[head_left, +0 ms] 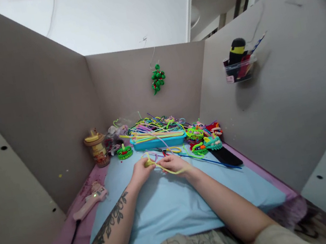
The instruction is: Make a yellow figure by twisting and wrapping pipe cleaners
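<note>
Over the light blue cloth (163, 204), my left hand (141, 170) pinches a yellow pipe cleaner (171, 171). My right hand (172, 164) is closed on the same pipe cleaner close beside it. One end of the yellow stem trails toward my right wrist, and a loop rises above my left fingers. Just beyond my hands lie loose pipe cleaners and a tool with red handles (164, 153), partly hidden. Behind them stands a blue tray (158, 142) heaped with pipe cleaners of many colours.
A pink glue gun (92, 201) with a lit green light lies at left, its cord running forward. A lidded cup (96, 149) and a green frog-like piece (124, 151) stand behind it. Colourful fuzzy figures (212, 142) and a black flat object (226, 156) sit at right. Grey panels enclose the table.
</note>
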